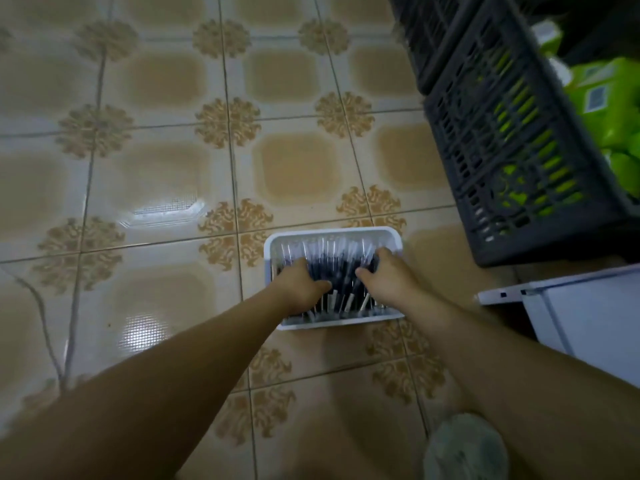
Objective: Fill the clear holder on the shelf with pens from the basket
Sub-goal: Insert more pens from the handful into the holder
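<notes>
- My left hand (300, 289) and right hand (385, 276) each gripped pens (329, 258) inside the basket (332, 232).
- The clear holder was out of view; carrying and filling remained, I judged.

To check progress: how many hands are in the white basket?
2. The left hand is on the pens at the basket's left; the right hand is on the pens at its right.
</notes>
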### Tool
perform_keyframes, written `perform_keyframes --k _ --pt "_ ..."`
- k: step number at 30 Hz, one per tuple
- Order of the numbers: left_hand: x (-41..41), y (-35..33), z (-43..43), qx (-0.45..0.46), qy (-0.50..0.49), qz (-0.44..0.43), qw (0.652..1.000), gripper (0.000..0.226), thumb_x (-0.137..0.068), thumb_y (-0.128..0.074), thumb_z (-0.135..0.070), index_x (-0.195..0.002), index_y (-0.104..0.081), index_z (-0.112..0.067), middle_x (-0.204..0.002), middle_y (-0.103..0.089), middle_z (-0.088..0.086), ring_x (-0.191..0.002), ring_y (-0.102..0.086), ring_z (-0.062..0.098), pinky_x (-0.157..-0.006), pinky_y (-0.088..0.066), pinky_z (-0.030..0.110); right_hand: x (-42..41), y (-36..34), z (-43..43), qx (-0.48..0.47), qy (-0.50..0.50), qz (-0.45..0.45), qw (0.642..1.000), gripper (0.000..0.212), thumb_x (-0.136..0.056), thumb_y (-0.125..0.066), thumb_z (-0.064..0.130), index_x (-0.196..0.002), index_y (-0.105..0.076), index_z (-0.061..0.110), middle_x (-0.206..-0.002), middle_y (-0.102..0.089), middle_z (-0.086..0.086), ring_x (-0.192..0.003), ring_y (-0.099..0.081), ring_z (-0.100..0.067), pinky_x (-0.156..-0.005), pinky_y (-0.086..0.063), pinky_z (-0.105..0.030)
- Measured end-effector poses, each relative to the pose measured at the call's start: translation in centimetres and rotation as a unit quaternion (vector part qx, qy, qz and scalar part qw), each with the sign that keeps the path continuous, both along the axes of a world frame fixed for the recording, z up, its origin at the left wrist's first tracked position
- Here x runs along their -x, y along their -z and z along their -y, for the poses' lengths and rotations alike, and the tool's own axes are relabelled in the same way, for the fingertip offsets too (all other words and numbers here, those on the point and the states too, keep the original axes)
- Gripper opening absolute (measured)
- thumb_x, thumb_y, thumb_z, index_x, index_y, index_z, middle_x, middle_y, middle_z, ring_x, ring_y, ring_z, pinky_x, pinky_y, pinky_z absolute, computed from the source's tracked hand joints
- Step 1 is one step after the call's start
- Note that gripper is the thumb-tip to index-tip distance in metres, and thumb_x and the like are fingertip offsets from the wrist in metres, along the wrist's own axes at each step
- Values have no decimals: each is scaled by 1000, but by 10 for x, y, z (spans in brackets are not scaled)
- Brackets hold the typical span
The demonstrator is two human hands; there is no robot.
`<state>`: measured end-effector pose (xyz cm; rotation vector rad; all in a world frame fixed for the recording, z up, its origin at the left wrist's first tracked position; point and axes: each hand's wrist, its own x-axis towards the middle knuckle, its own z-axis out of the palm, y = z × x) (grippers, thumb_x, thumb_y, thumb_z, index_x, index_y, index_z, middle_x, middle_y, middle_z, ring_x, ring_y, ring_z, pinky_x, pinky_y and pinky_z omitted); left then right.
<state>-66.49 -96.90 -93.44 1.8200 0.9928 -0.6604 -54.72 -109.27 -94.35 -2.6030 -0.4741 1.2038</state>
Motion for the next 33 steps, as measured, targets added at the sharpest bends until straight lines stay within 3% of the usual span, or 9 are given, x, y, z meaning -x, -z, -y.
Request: perform_keyframes --k 4,7,10,13,17,21,24,29,33 --pt "-14 24 6 -35 -29 -5 999 85 -91 -60 -44 -152 -8 -16 -151 -27 20 -118 -52 38 -87 -52 41 -4 22 -10 -21 5 28 999 68 -97 -51 37 -150 -17 12 -128 -48 -18 -88 -57 -29 -61 -43 -32" --pt "-20 31 13 -42 -81 7 996 84 -92 -62 -33 -151 -7 -12 -155 -6 17 -131 -38 39 -95 -47 39 -2 29 -20 -48 17 55 997 62 -97 -54 31 -147 -23 13 -137 -40 -17 -102 -56 -34 -76 -49 -39" --pt "-22 35 20 -75 -124 1 990 87 -90 -66 -28 -151 -6 -10 -155 -6 18 -139 -22 39 -106 -38 45 1 38 -23 -61 47 48 996 68 -94 -58 25 -147 -18 14 -124 -49 -20 -95 -58 -35 -69 -49 -40" --pt "-20 40 26 -114 -151 7 982 81 -88 -67 -25 -149 -15 -9 -151 -14 18 -138 -18 37 -105 -34 44 -3 42 -25 -45 97 46 993 69 -92 -62 21 -146 -20 8 -125 -51 -22 -96 -58 -34 -62 -42 -33" --pt "-19 46 30 -111 -181 39 976 81 -88 -66 -17 -150 -13 -9 -152 -15 17 -138 -19 37 -108 -32 43 -6 38 -26 -27 104 15 994 52 -91 -64 20 -133 -40 2 -101 -58 -16 -84 -57 -29 -46 -32 -25" --pt "-23 52 29 -86 -227 53 969 80 -85 -67 -12 -148 -18 -11 -148 -31 16 -135 -27 40 -106 -37 48 -5 40 -24 -96 96 18 991 53 -91 -62 17 -138 -38 12 -114 -56 -9 -90 -57 -24 -70 -49 -33" --pt "-25 55 29 -75 -251 54 964 77 -79 -73 -11 -141 -28 -8 -138 -39 19 -123 -43 41 -96 -47 53 -6 41 -23 -147 92 15 985 51 -93 -58 15 -140 -38 16 -98 -50 0 -77 -52 -17 -72 -48 -34" --pt "-30 54 26 -71 -244 9 967 68 -80 -75 -19 -134 -36 -6 -137 -34 18 -121 -43 39 -96 -47 47 -4 39 -25 -135 90 4 987 57 -93 -61 22 -143 -35 14 -136 -49 -9 -111 -54 -27 -86 -48 -36" --pt "-30 52 27 -1 -296 62 953 58 -81 -74 -9 -121 -32 -11 -128 -38 16 -104 -53 33 -83 -52 40 -4 36 -30 -115 86 0 990 39 -90 -65 24 -123 -50 9 -116 -59 -11 -97 -58 -26 -77 -49 -34"
